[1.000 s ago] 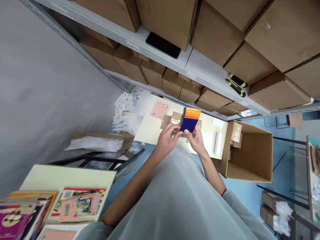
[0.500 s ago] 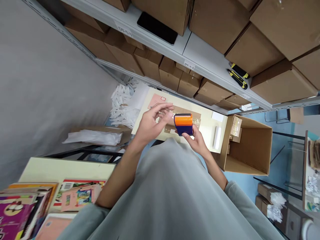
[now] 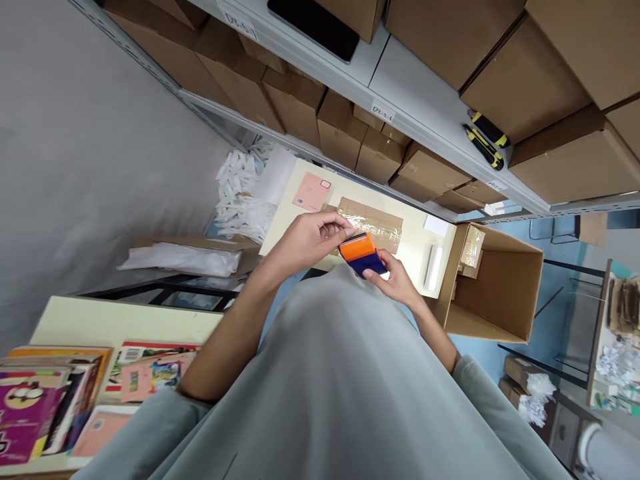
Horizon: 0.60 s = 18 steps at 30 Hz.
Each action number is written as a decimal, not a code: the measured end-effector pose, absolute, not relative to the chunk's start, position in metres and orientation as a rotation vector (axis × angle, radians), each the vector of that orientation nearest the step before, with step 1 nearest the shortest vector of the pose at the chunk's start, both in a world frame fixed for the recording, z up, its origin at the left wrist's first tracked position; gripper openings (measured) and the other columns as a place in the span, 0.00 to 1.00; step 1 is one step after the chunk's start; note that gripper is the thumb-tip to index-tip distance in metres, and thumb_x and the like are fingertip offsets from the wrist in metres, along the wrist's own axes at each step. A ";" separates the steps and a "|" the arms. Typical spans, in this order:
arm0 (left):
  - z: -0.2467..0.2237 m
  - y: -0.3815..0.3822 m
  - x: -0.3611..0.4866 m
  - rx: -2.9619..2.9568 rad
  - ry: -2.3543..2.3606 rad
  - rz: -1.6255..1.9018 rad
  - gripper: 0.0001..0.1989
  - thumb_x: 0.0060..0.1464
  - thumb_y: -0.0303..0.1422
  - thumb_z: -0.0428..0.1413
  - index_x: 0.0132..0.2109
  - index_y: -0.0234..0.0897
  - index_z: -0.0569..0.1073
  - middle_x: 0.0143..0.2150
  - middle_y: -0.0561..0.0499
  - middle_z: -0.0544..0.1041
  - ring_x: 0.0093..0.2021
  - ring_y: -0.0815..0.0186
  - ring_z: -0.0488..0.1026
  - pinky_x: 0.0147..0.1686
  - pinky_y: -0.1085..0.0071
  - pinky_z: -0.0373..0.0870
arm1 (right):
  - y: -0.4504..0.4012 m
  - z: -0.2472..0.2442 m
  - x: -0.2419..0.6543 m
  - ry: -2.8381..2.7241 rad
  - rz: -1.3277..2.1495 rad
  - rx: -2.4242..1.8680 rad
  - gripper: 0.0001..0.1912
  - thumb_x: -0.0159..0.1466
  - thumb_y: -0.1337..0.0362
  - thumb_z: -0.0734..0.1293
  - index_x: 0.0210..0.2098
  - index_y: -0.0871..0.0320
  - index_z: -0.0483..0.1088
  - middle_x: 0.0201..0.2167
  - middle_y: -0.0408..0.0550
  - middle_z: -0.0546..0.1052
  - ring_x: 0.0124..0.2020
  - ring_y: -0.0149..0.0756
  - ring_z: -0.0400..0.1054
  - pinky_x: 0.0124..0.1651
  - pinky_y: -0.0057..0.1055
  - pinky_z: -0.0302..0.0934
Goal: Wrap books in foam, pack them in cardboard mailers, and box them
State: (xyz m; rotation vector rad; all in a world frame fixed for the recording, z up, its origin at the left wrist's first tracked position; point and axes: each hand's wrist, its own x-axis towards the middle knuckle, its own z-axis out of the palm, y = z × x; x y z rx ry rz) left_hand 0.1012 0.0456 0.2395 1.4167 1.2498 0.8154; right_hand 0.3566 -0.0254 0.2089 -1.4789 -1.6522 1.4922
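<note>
My right hand (image 3: 395,279) grips an orange and dark blue tape dispenser (image 3: 361,252) by its blue lower part, thumb on the near side. The dispenser is tilted, its orange side up and to the left. Against its upper left edge, my left hand (image 3: 320,237) has thumb and fingertips pinched together; whatever lies between them is too small to make out. Just beyond, a flat cardboard parcel (image 3: 373,223) with shiny clear tape across it lies on the cream table (image 3: 295,193), partly hidden by my hands.
A pink booklet (image 3: 311,191) and a white roll (image 3: 433,267) are on the table. An open carton (image 3: 493,287) stands at its right. Boxes, a black phone (image 3: 315,27) and two yellow-black cutters (image 3: 484,145) occupy the shelf. Books (image 3: 35,407) are stacked lower left.
My left fingers have gone from spread to pinched at the dispenser's edge. The dispenser has turned to a slant in my right hand. The view has shifted slightly, showing more of the parcel.
</note>
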 end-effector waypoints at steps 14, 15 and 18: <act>0.140 0.027 0.072 0.809 1.579 1.045 0.12 0.54 0.43 0.71 0.39 0.40 0.85 0.35 0.48 0.84 0.35 0.62 0.79 0.34 0.68 0.78 | 0.023 0.242 0.421 -1.988 1.871 -1.730 0.30 0.71 0.32 0.71 0.43 0.56 0.76 0.34 0.48 0.86 0.33 0.42 0.80 0.36 0.32 0.68; 0.131 0.031 0.074 0.764 1.559 1.058 0.12 0.54 0.42 0.71 0.38 0.39 0.85 0.35 0.48 0.84 0.35 0.62 0.79 0.34 0.68 0.79 | 0.036 0.242 0.426 -1.978 1.893 -1.746 0.31 0.69 0.32 0.73 0.41 0.56 0.76 0.34 0.49 0.86 0.32 0.41 0.81 0.34 0.31 0.69; 0.106 0.045 0.085 0.619 1.505 1.088 0.13 0.52 0.41 0.71 0.37 0.36 0.83 0.34 0.48 0.83 0.34 0.64 0.79 0.37 0.68 0.82 | 0.076 0.235 0.432 -1.911 1.996 -1.751 0.33 0.64 0.32 0.78 0.39 0.56 0.75 0.32 0.49 0.86 0.31 0.38 0.81 0.33 0.29 0.72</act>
